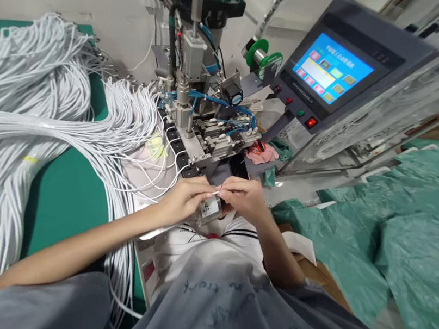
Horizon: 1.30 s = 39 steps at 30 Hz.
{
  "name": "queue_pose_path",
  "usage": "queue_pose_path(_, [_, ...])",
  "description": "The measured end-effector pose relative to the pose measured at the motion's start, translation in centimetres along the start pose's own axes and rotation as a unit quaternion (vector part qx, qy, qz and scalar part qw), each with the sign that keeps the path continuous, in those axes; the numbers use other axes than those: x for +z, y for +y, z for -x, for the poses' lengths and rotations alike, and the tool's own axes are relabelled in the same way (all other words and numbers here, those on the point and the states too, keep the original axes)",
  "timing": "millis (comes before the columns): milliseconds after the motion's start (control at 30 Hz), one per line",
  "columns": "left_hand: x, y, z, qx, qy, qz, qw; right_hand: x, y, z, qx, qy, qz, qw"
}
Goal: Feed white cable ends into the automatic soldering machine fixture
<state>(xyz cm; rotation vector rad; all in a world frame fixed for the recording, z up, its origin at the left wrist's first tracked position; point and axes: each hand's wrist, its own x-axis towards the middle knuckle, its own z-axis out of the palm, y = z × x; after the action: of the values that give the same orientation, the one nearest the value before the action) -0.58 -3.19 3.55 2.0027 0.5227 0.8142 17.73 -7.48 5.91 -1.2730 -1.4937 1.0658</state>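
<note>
My left hand is closed in a pinch, fingers pointing right, on a white cable. Fingertip to fingertip with it, my right hand pinches the same cable near its end. The tip itself is too small to make out. Just below the fingers sits a metal block with a warning label. Directly in front stands a machine with metal cylinders and blue air tubes. White cables lead into black holders along its left side.
Large bundles of white cables cover the green table at left. A control box with a lit screen stands right, beside a green wire spool. Pink cloth lies under the machine; green plastic sheeting fills the lower right.
</note>
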Motion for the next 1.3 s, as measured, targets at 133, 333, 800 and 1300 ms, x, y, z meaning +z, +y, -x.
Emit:
queue_pose_path(133, [0.1,-0.4,0.1,0.024,-0.022,-0.041,0.999,-0.4,0.1,-0.1,0.03,-0.036,-0.027,0.999])
queue_pose_path(333, [0.4,-0.4,0.2,0.017,0.007,-0.017,1.0,0.4,0.8,0.2,0.046,0.007,-0.081,0.996])
queue_pose_path(800, [0.0,0.0,0.1,0.041,0.043,-0.123,0.991,3.1,1.3,0.8,-0.035,0.176,0.065,0.982])
queue_pose_path(1300, [1.0,-2.3,-0.1,-0.038,-0.021,-0.187,0.981,3.5,5.4,-1.2,-0.07,0.176,0.095,0.977])
